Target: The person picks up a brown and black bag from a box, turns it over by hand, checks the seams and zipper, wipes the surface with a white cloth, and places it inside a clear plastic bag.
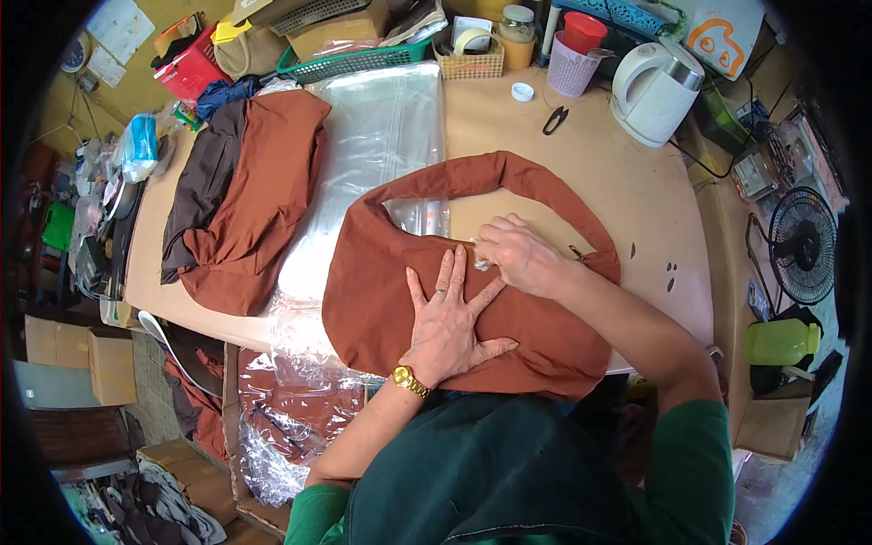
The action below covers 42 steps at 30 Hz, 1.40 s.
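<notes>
Working on bag: rust-brown shoulder bag [372,291] lies spread directly under left fingers, partly on the clear plastic sleeves [372,136], rest on the bare surface [649,204].
Left fingers [459,267]: splayed, flat on the fabric, gripping nothing; tips just short of the bag's upper edge.
Right fingers [491,234]: curled, pinching a small white wad [482,265] just right of the left fingertips. Wad material: can't tell. Contact with fabric: can't tell for sure.
Strap [472,174]: arcs loosely beyond both sets of fingers, clear of them.
Step in hand: reads as rubbing or dabbing a spot near the upper edge, left side bracing. Judgement only.
Next move: probably calls for short, light strokes with the wad, left fingers pressing so the thin cloth doesn't bunch.
Second rust-brown piece [263,173]: well left of left fingers, untouched.
Black snips [555,120]: well beyond right fingers, up and right, unused.
</notes>
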Each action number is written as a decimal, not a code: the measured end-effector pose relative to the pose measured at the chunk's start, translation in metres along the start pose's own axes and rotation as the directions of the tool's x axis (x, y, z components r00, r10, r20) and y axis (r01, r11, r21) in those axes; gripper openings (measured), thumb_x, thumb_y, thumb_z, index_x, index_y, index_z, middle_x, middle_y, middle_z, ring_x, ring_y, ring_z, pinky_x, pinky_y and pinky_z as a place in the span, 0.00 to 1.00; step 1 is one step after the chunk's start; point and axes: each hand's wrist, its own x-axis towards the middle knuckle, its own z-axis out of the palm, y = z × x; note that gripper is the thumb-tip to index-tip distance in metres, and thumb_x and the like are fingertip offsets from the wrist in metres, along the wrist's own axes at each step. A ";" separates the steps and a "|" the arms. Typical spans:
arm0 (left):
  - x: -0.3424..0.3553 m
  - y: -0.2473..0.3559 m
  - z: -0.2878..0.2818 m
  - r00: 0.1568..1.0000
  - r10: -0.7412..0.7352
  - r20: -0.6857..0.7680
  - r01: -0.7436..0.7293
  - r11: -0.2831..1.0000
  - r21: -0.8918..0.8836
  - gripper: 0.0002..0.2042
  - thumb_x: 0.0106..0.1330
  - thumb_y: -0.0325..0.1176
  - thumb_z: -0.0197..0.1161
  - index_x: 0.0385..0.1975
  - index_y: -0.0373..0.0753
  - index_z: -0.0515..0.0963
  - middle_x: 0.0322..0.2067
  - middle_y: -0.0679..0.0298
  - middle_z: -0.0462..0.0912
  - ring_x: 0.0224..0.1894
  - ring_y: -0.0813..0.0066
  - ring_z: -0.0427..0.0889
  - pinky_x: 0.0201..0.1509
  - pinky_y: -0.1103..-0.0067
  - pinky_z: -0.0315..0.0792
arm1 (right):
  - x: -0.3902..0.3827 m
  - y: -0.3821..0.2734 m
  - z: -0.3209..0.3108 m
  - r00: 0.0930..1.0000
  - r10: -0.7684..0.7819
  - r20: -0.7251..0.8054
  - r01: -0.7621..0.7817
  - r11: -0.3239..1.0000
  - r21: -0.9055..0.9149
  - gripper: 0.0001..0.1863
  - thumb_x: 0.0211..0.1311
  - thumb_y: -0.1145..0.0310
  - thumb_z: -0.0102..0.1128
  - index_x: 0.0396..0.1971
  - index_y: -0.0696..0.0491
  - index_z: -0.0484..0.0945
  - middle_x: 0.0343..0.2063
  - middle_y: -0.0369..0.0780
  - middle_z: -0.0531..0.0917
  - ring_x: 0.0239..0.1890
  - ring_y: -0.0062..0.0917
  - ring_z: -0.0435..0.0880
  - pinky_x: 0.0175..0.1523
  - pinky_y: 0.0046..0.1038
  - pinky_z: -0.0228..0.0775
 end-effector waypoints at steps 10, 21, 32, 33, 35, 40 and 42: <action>-0.001 0.000 0.004 1.000 0.013 -0.005 -0.013 1.000 0.000 0.45 0.51 0.75 0.57 0.67 0.55 0.68 0.71 0.40 0.50 0.75 0.44 0.47 0.68 0.35 0.32 | 0.010 0.002 0.008 0.998 0.049 -0.037 -0.047 0.997 0.054 0.06 0.43 0.80 0.61 0.24 0.53 0.78 0.30 0.39 0.76 0.40 0.35 0.76 0.47 0.35 0.66; 0.000 0.001 0.002 1.000 0.008 0.000 -0.008 1.000 0.017 0.45 0.51 0.74 0.56 0.69 0.59 0.65 0.72 0.42 0.47 0.76 0.49 0.45 0.68 0.36 0.31 | -0.006 -0.002 -0.004 0.999 0.034 -0.018 -0.035 0.997 -0.062 0.03 0.48 0.77 0.61 0.24 0.54 0.77 0.30 0.39 0.75 0.41 0.33 0.75 0.49 0.35 0.65; -0.003 0.000 0.001 0.999 0.017 -0.039 -0.018 1.000 -0.010 0.45 0.51 0.74 0.57 0.68 0.57 0.66 0.72 0.40 0.49 0.75 0.45 0.47 0.68 0.35 0.32 | 0.002 -0.004 -0.005 0.997 -0.004 0.076 0.011 0.996 -0.089 0.06 0.45 0.77 0.62 0.25 0.53 0.78 0.32 0.38 0.76 0.42 0.32 0.75 0.48 0.33 0.64; -0.003 0.001 0.003 1.000 0.016 -0.018 -0.016 1.000 -0.005 0.45 0.51 0.74 0.57 0.68 0.57 0.66 0.72 0.41 0.49 0.75 0.45 0.47 0.68 0.35 0.32 | 0.007 -0.003 -0.001 0.998 -0.003 0.067 0.009 0.996 -0.092 0.06 0.45 0.77 0.62 0.26 0.53 0.78 0.32 0.38 0.76 0.42 0.32 0.75 0.48 0.33 0.65; -0.002 -0.001 0.004 1.000 0.000 0.016 0.000 1.000 0.013 0.45 0.50 0.74 0.57 0.68 0.58 0.67 0.72 0.41 0.49 0.75 0.46 0.48 0.68 0.35 0.32 | 0.010 -0.002 0.004 0.999 0.006 0.034 -0.003 0.997 -0.079 0.06 0.45 0.76 0.63 0.26 0.52 0.78 0.32 0.37 0.76 0.42 0.32 0.76 0.49 0.33 0.65; -0.003 -0.001 0.002 0.999 0.002 -0.035 -0.002 1.000 -0.016 0.43 0.51 0.74 0.56 0.67 0.57 0.68 0.72 0.42 0.49 0.76 0.49 0.46 0.69 0.36 0.31 | -0.005 -0.002 -0.025 0.983 0.042 0.181 -0.022 0.994 -0.108 0.05 0.47 0.76 0.63 0.26 0.52 0.79 0.31 0.37 0.76 0.42 0.32 0.76 0.49 0.33 0.65; -0.003 -0.002 0.002 0.999 -0.003 -0.049 0.002 1.000 -0.024 0.43 0.51 0.74 0.57 0.67 0.57 0.68 0.72 0.42 0.48 0.76 0.49 0.46 0.69 0.36 0.31 | -0.007 -0.002 -0.044 0.945 0.047 0.322 0.030 0.973 -0.230 0.04 0.48 0.75 0.63 0.25 0.52 0.79 0.31 0.38 0.76 0.41 0.33 0.76 0.49 0.33 0.65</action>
